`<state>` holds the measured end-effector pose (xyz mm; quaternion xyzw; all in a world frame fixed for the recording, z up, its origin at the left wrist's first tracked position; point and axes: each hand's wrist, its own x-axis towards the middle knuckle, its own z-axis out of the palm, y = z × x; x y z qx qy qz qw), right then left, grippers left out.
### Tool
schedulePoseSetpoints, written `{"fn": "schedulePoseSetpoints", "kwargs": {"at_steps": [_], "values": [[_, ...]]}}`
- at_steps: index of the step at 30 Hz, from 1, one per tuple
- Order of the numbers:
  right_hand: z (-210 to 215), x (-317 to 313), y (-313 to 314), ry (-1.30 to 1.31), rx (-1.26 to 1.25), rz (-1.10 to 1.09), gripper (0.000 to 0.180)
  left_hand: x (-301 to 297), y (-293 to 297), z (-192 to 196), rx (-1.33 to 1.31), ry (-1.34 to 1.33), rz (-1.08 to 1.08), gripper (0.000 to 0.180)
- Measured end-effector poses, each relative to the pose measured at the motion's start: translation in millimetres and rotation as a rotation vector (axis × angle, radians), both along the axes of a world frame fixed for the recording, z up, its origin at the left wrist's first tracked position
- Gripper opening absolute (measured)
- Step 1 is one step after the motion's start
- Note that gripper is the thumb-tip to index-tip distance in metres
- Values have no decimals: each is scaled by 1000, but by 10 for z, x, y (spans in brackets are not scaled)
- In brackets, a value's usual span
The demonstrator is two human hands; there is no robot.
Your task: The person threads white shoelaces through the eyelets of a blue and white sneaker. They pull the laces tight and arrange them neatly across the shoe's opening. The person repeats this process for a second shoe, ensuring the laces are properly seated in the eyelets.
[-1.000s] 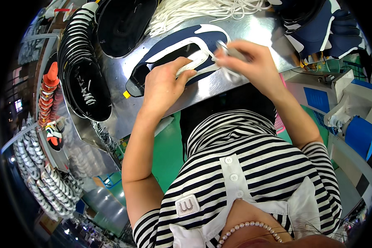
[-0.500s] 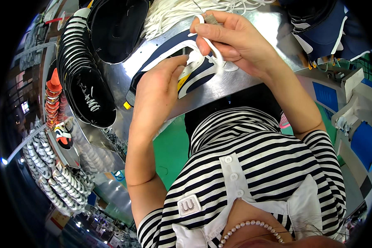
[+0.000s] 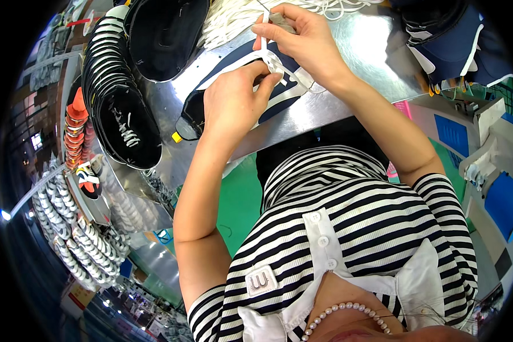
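A navy and white shoe upper point(image 3: 229, 60) lies on the metal table in front of me. My left hand point(image 3: 233, 98) rests over its near side, with thumb and forefinger pinched on a white shoelace point(image 3: 264, 41) at the eyelet area. Above the upper, my right hand point(image 3: 312, 47) holds the same lace stretched upward between thumb and fingers. Tucked in that hand is a thin metal tool with a wrapped, greyish handle point(image 3: 281, 23); its tip points up to the left. A loose lace end curves below my right hand. My fingers partly hide the upper's middle.
Loose white laces point(image 3: 233, 23) are heaped at the table's point(image 3: 370, 40) far side. Nested black uppers point(image 3: 125, 125) stand at the left, with a larger black piece point(image 3: 165, 40) beside them. Navy uppers point(image 3: 439, 51) are piled at the right. Blue-panelled bins point(image 3: 451, 134) stand beyond the right edge.
My left hand has moved right and up, and its fingers now pinch the lace. My right hand has shifted slightly up and left, drawing the lace straight. The upper has shifted slightly.
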<state>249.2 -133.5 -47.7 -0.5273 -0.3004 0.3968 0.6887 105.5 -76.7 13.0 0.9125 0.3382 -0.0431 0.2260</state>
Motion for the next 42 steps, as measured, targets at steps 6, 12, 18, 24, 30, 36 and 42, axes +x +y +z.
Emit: {"fn": "schedulePoseSetpoints", "kwargs": {"at_steps": [6, 12, 18, 24, 30, 36, 42], "values": [[34, 126, -80, 99, -9, 40, 19, -34, 52, -36, -227, -146, 57, 22], [155, 126, -130, 207, 29, 107, 19, -116, 21, -53, -484, -492, 174, 26], [131, 20, -82, 282, 30, 177, 16, -134, 59, -92, -477, -455, 92, 19], [101, -15, -47, 144, 24, 115, 16, -140, 57, -215, -322, -466, 144, 15], [85, 72, -57, 0, -36, 100, 26, -102, -17, -296, 68, -454, 107, 17], [100, 122, -406, -359, -139, -18, 22, -62, -28, -307, 310, -328, 25, 23], [-6, -57, -778, -475, -162, 135, 18, -58, -19, -354, 355, -309, 31, 26]]}}
